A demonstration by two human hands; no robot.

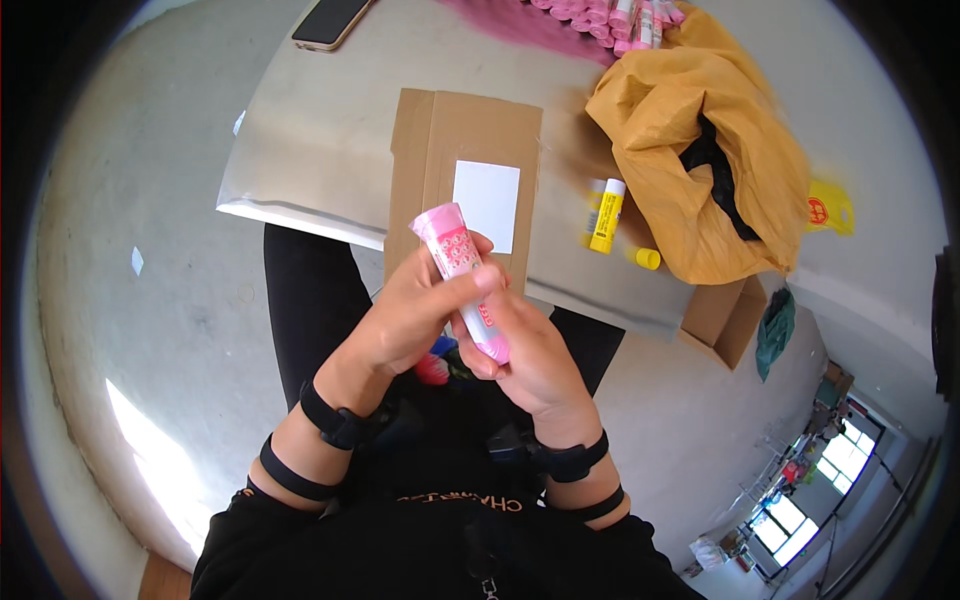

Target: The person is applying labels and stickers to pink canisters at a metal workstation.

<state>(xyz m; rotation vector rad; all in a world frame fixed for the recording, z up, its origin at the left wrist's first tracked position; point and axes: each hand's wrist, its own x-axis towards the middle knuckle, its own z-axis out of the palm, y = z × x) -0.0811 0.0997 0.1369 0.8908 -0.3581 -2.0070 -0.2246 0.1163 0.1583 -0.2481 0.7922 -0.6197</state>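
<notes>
Both my hands are closed around a pink roll of plastic bags (453,250), which has a printed label wrapped about it. It is held tilted above the table's near edge, its upper end leaning left. My left hand (405,305) grips the upper and middle part, with the thumb across the label. Lower down, my right hand (535,350) wraps the roll from the right, fingers under its bottom end. Just beyond them, a white paper sheet (497,190) lies on a flat piece of brown cardboard (420,150).
Right of the cardboard are a yellow glue stick (608,215) and a yellow cap (647,259). A large orange-yellow bag (650,110) covers the table's right side. Several pink rolls (610,18) are piled behind it. A phone (331,22) lies far left; an open cardboard box (722,322) is at right.
</notes>
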